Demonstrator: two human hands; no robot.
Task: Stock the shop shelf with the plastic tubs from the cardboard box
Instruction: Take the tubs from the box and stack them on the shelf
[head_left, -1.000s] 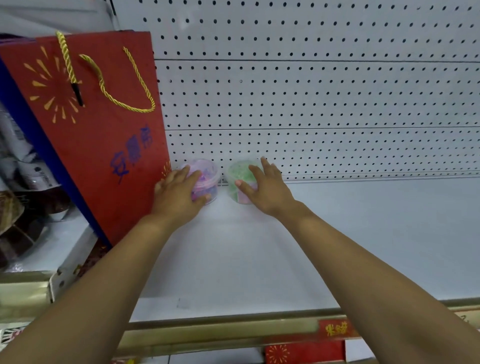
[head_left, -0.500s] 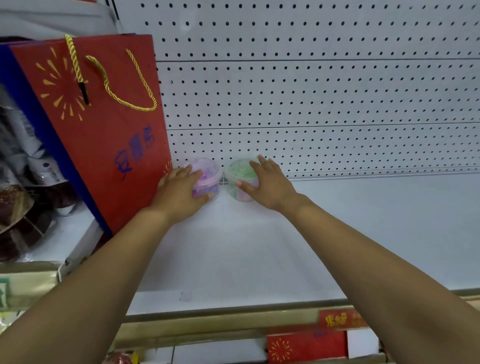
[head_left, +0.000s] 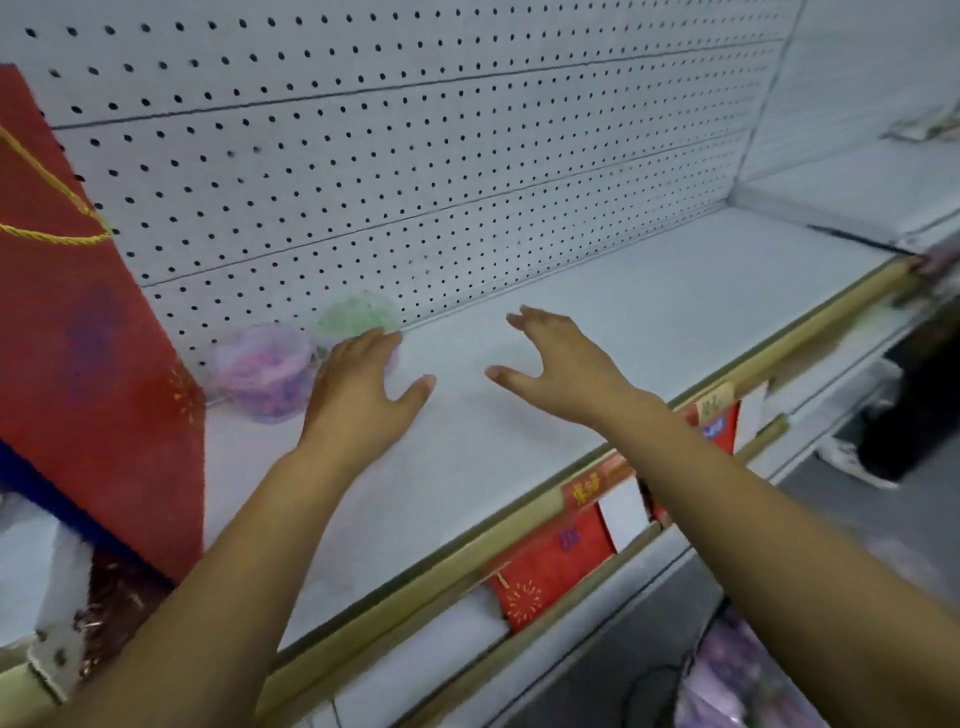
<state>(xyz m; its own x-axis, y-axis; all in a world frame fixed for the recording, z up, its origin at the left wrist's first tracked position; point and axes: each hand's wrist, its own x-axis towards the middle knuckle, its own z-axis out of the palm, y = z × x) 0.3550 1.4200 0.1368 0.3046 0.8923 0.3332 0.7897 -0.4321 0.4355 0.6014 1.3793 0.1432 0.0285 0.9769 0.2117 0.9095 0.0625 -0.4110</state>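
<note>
Two clear plastic tubs stand side by side at the back of the white shelf (head_left: 597, 332), against the pegboard. The pink and purple tub (head_left: 260, 371) is on the left, beside the red gift bag. The green tub (head_left: 358, 314) is just right of it. My left hand (head_left: 363, 389) hovers open in front of the green tub and covers its lower right part; I cannot tell if it touches. My right hand (head_left: 561, 364) is open over bare shelf to the right, apart from both tubs. The cardboard box is out of view.
A tall red gift bag (head_left: 88, 332) with a gold cord handle leans at the shelf's left end. The shelf's front edge carries a gold price rail (head_left: 519, 525) with red labels. A purple pack (head_left: 737, 675) lies below at the lower right. A person's shoe (head_left: 852, 460) shows at the right.
Both hands let go of the tubs and drew back, fingers spread. My right hand moved right, away from the green tub. The view swung to the right and tilted.
</note>
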